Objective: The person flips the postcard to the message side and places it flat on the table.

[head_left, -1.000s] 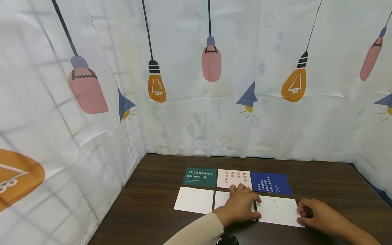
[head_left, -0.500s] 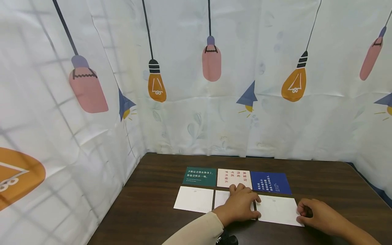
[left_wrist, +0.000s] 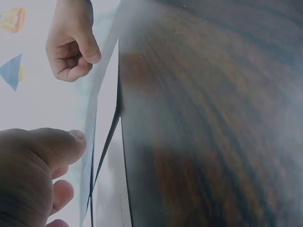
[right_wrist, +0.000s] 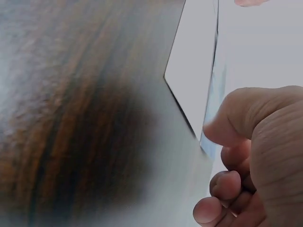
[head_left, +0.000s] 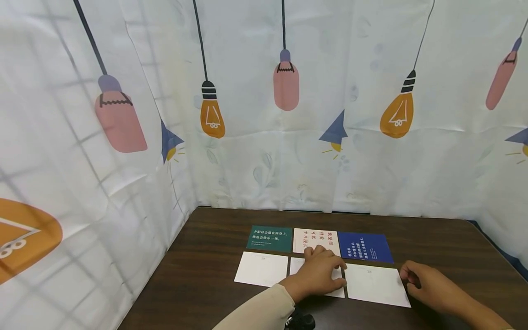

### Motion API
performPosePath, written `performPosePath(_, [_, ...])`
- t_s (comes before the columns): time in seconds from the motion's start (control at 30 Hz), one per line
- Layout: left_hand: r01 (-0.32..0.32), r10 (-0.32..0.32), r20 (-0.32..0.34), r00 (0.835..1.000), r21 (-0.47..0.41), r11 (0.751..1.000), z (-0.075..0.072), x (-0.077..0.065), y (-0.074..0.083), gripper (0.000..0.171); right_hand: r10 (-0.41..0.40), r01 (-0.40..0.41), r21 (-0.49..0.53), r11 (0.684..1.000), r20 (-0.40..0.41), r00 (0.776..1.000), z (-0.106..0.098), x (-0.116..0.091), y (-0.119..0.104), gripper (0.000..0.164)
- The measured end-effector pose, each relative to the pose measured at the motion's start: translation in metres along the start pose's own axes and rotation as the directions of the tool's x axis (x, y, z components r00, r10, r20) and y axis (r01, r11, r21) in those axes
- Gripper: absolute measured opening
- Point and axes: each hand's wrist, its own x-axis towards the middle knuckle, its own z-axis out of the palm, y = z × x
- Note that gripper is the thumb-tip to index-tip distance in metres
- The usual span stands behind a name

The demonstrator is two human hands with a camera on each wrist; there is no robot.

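Note:
Three white cards lie side by side in the near row: a left one, a middle one and a right one. My left hand is over the middle card and hides much of it, thumb and fingers apart with nothing between them. Beside the right card's outer edge is my right hand, its fingers loosely curled and holding nothing. In the right wrist view, the thumb overlaps the corner of the white card.
Behind the white cards runs a row of printed cards: green, cream with red writing and blue. All lie on a dark wooden table. A white curtain with lamp drawings hangs along the back and left.
My left hand has slid slightly left, off the right card's inner edge. The right hand has let go of that card's outer edge and opened slightly. The cards look unmoved.

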Motion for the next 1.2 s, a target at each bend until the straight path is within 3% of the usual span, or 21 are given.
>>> performPosePath(0.7, [0.03,-0.031,-0.009,0.999,-0.062,0.998,-0.018,-0.013,-0.034,0.028,0.021,-0.021,-0.005,1.0,0.004,1.0,0.007,0.024,-0.027,0.029])
performPosePath(0.97, [0.034,-0.033,0.013,0.999,-0.102,0.994,-0.03,-0.017,-0.046,0.028,-0.096,0.097,0.009,0.995,-0.033,0.995,0.005,0.039,-0.036,0.023])
performPosePath(1.2, [0.058,-0.055,0.029,0.998,-0.12,0.991,-0.04,-0.024,-0.059,0.03,-0.067,0.069,0.033,0.997,-0.039,0.997,0.007,0.055,-0.046,0.023])
